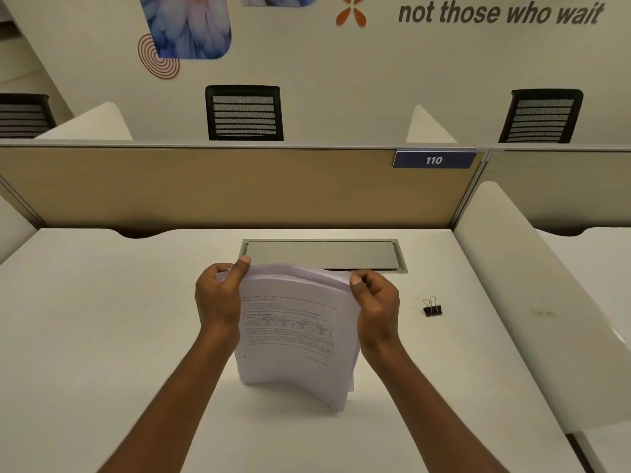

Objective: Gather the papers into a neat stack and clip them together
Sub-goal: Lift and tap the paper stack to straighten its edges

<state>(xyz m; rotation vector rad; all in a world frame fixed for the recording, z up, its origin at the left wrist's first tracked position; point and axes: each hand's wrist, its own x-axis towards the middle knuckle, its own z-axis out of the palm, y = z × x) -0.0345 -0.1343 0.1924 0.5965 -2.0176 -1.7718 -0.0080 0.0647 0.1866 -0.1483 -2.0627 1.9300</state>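
A thick stack of white printed papers [293,336] stands upright on its lower edge on the white desk [102,336], bowed in the middle, with its sheets slightly uneven at the bottom right. My left hand [218,298] grips the stack's upper left side, thumb over the top edge. My right hand [375,302] grips its upper right side. A black binder clip [432,307] with silver handles lies on the desk to the right of my right hand, apart from both hands.
A grey metal cable hatch [322,254] is set into the desk just behind the papers. A tan partition [205,186] with a blue "110" label closes the back. A white side divider [532,285] runs along the right.
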